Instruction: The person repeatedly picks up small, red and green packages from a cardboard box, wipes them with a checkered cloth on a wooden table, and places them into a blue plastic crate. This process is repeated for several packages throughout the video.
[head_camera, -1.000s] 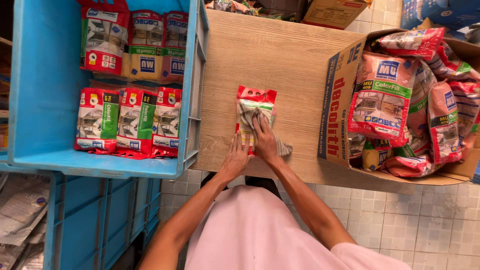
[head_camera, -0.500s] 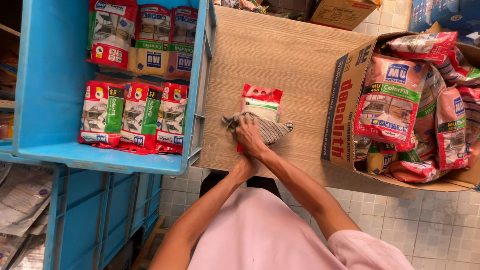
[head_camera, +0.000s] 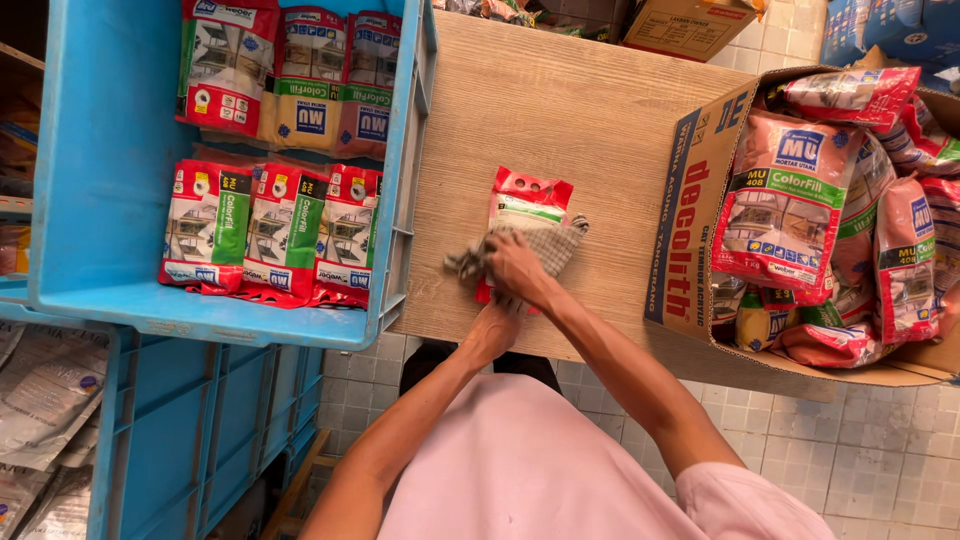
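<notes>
Two hands (head_camera: 505, 290) on red packet (head_camera: 530, 200), grey cloth (head_camera: 545, 245), wooden table (head_camera: 560, 110)

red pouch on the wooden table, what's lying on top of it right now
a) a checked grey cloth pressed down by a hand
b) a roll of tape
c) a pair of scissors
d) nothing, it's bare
a: a checked grey cloth covers the lower part of the red pouch on the wooden table, and the right hand presses on the cloth, with the left hand at the pouch's near end.
</notes>
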